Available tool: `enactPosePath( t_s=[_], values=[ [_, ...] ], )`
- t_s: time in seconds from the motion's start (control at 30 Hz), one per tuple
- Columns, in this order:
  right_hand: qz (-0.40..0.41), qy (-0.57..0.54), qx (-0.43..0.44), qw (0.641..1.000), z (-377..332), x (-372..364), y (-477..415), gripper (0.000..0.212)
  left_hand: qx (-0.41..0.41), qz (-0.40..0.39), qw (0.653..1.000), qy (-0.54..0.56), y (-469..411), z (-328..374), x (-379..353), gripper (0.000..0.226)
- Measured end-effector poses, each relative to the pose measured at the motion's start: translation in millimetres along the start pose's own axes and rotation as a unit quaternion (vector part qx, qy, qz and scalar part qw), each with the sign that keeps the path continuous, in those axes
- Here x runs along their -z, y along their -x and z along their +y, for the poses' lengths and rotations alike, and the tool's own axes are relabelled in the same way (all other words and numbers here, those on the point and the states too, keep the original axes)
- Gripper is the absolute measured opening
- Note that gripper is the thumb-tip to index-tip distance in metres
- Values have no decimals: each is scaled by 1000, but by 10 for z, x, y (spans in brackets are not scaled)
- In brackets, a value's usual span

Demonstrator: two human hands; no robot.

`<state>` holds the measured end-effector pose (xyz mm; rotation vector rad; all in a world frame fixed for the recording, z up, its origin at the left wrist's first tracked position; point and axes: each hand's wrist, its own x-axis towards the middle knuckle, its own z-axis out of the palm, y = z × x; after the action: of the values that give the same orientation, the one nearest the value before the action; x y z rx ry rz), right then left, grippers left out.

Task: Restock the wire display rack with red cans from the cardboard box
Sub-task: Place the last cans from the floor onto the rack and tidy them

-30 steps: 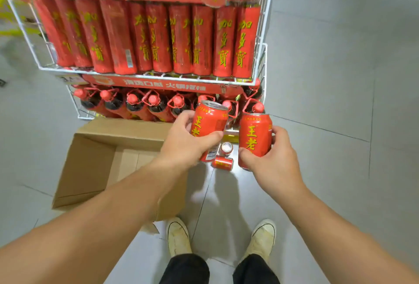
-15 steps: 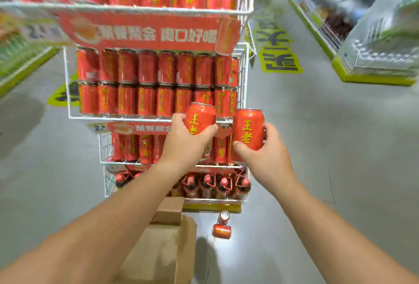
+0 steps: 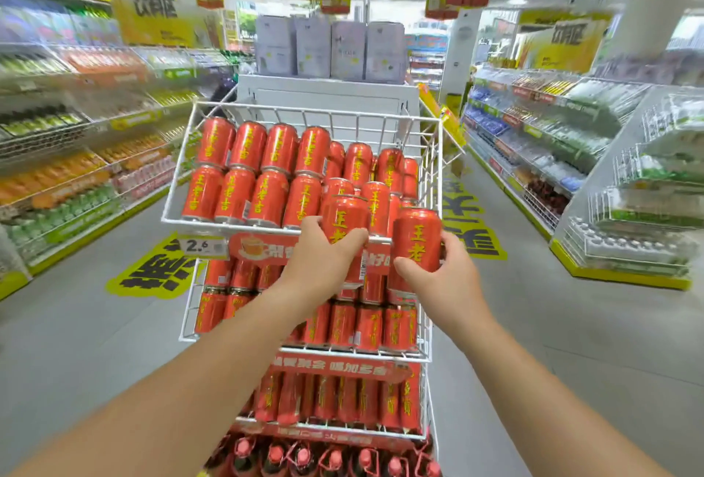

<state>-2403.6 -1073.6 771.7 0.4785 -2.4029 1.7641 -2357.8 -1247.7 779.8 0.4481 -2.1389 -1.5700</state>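
The white wire display rack [image 3: 304, 119] stands straight ahead, its top basket holding two stacked rows of red cans [image 3: 266, 171] with yellow lettering. My left hand [image 3: 324, 259] grips one red can [image 3: 346, 215] upright at the basket's front rim, right of centre. My right hand [image 3: 442, 270] holds a second red can [image 3: 417, 240] just outside the basket's front right corner. Lower tiers hold more red cans and red-capped bottles [image 3: 335, 457]. The cardboard box is out of view.
Store shelving full of drinks lines the aisle on the left [image 3: 76, 156] and right [image 3: 571, 141]. Grey cartons [image 3: 329, 49] sit on a white stand behind the rack. Yellow floor decals [image 3: 152, 270] flank the rack on the grey tile floor.
My view has swung up from the floor and box to the rack's top basket. Both hands rose with their cans to the top tier's front edge.
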Motion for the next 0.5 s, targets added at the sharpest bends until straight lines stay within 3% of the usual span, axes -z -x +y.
enactPosePath(
  t_s=[0.13,0.5],
  values=[
    [-15,-4,8,1000,-181,-98,-425,30,-21,4,1000,-2,-370,197,129,69],
    [-31,4,18,999,-174,-433,-1919,35,-70,90,983,-144,-1663,533,68,83]
  ],
)
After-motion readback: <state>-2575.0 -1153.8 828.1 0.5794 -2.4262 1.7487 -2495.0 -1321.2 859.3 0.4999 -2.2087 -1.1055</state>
